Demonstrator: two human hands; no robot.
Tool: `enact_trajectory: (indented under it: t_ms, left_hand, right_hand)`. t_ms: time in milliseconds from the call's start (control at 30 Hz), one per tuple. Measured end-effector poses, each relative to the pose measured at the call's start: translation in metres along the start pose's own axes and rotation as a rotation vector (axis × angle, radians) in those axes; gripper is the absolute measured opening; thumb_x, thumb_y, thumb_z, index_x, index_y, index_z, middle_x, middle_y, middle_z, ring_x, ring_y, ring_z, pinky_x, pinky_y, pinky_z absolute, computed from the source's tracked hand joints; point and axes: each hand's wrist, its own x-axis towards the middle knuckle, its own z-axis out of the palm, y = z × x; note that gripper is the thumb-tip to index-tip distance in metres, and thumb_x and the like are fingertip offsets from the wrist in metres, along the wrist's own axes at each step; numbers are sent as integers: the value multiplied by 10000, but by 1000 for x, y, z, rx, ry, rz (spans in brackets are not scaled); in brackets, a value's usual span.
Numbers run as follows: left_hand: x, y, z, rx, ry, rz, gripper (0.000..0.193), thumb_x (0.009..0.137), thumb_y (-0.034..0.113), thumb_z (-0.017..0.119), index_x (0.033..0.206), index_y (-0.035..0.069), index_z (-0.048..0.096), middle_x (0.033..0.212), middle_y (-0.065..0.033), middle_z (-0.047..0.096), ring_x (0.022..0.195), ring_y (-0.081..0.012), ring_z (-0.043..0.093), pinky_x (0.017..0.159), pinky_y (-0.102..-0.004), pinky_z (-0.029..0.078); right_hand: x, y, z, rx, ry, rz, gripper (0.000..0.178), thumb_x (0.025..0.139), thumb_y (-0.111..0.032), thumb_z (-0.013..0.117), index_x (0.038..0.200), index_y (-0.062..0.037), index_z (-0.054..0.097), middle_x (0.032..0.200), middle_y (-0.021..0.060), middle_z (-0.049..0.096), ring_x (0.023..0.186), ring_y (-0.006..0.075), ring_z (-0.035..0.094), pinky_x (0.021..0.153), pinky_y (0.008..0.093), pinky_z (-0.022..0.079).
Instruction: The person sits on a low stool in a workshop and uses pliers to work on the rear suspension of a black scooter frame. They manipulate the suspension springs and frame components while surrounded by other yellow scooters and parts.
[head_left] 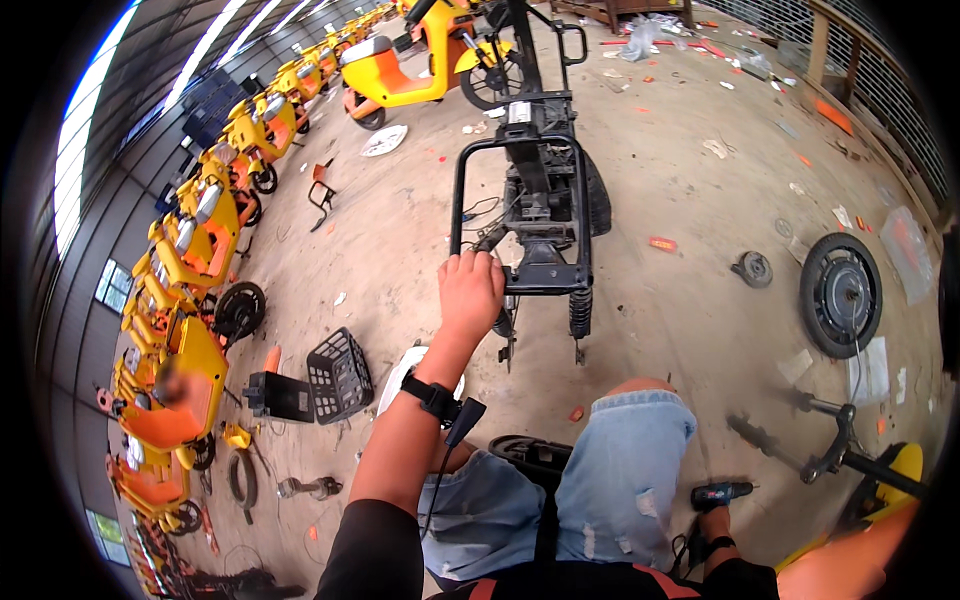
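The left hand grips a black tubular metal frame, best held steady; the right hand holds a blue-and-black pistol-shaped drill, best kept clear.

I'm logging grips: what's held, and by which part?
The left hand holds a black tubular metal frame by its near left corner; the right hand, a blue-black power drill, seemingly by its handle.

The tubular metal scooter frame is black, the pistol-shaped power drill dark blue and black. Bright yellow with orange marks the rounded scooters, and whitish ripped patches pattern the light-blue denim trousers.
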Motion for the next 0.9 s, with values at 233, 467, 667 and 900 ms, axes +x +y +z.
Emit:
enact_trajectory:
  t_ms: [233,467,667,900]
  left_hand:
    - [-6,-9,-27,-247,-164,54,276,927,249,588,1089,26,610,1060,-178,582,1023,-370,525,981,-468,377]
    - [-28,-12,-81,-512,-268,-94,350,881,193,649,1163,-5,586,1261,-208,553,1246,-412,483,1046,-471,417]
    - [-33,-4,-90,-651,-522,192,334,876,168,641,1177,36,579,1208,-181,580,1183,-367,529,994,-420,429]
    - [-26,-43,-150,-551,-725,70,343,900,189,624,1216,65,571,1140,-137,607,1119,-315,565,948,-404,444]
  right_hand:
    - [-24,-29,-44,-188,-155,-120,395,699,-235,772,1033,-32,712,1054,215,705,1056,365,660,911,432,529]
    - [-9,-94,-96,-251,-170,-682,442,827,-425,631,1056,-57,716,1052,241,687,1003,414,647,856,460,522]
    - [-52,-246,-146,-247,-109,-1020,523,738,-419,695,1104,-46,689,1130,204,649,1097,399,586,920,448,493]
    - [-43,-339,-135,-315,12,-1262,658,633,-411,771,1161,-34,658,1222,160,606,1208,383,514,995,433,459]
